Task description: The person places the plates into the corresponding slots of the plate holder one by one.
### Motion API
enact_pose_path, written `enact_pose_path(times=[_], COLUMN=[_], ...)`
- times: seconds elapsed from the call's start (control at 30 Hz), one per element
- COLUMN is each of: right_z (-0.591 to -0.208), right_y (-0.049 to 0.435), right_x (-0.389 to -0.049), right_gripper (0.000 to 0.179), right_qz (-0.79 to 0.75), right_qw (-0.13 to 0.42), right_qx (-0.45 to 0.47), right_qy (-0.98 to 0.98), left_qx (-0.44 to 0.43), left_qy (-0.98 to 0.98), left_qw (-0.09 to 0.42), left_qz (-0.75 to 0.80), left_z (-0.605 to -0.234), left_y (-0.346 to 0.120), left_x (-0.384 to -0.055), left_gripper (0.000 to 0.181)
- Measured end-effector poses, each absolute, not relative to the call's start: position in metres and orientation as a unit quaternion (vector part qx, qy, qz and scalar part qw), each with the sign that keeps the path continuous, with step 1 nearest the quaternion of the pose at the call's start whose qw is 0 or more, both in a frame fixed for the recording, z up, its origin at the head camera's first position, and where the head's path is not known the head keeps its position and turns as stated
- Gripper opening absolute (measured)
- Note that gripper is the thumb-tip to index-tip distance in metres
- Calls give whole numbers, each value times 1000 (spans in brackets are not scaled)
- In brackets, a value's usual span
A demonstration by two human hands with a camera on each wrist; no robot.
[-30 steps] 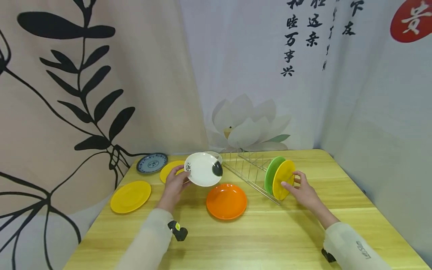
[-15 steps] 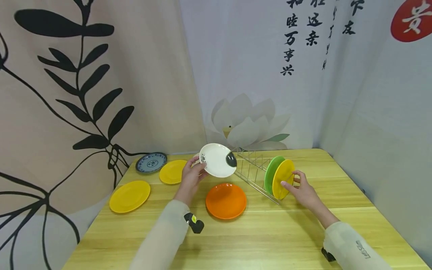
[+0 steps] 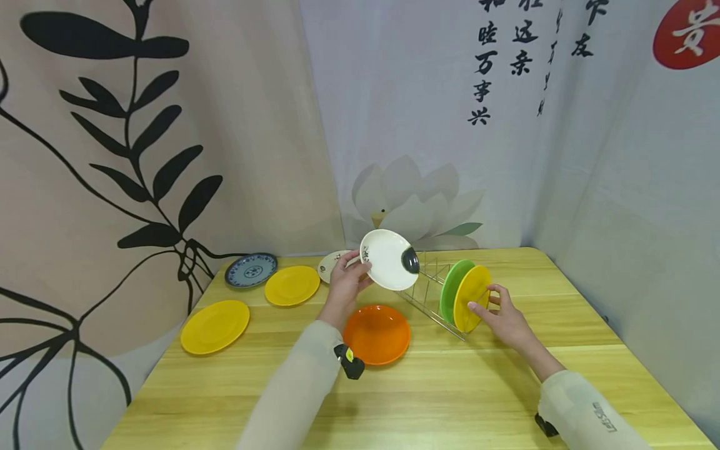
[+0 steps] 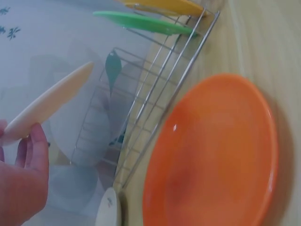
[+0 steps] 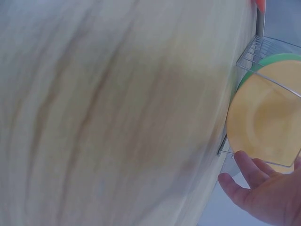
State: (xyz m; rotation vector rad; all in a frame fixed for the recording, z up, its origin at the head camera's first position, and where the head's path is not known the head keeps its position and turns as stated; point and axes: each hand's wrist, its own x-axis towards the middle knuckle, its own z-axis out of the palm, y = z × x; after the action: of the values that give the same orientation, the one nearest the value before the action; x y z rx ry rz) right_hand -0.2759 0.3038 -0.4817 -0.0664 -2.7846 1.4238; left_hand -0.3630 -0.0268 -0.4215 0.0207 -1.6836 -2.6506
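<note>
My left hand (image 3: 347,282) pinches the left rim of a white plate (image 3: 385,259) with a dark patch on its right side. The plate is raised above the table, tilted, in front of the left part of the wire dish rack (image 3: 430,310). In the left wrist view the same white plate (image 4: 51,101) shows nearly edge-on, apart from the rack. A green plate (image 3: 453,289) and a yellow plate (image 3: 471,300) stand on edge at the rack's right end. My right hand (image 3: 506,317) grips the rack's end wire beside the yellow plate; some fingertips are hidden.
An orange plate (image 3: 377,335) lies on the table in front of the rack. To the left lie two yellow plates (image 3: 215,327), a blue patterned plate (image 3: 251,270) and a white plate (image 3: 330,267). A curtain hangs behind the table.
My left hand has carried the white plate right and upward, toward the rack. The white plate lying at the back has come into fuller view. My right hand has stayed in place.
</note>
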Motion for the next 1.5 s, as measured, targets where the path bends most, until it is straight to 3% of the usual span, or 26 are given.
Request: enact_pose_path(times=[0.93,1.5], right_z=[-483,-481], right_y=[305,305], right_x=[-279,-277], right_gripper=[84,84], right_qz=[451,449], right_qw=[14,16], right_qx=[-26,-22], right_qy=[-892,-893], left_qx=[-77,-93], left_qy=[-607,-631], left_qw=[-18,-48], left_qz=[-790,-768], left_z=[-426,-436], left_y=[60,71], left_x=[-379,-371], left_gripper=[35,32])
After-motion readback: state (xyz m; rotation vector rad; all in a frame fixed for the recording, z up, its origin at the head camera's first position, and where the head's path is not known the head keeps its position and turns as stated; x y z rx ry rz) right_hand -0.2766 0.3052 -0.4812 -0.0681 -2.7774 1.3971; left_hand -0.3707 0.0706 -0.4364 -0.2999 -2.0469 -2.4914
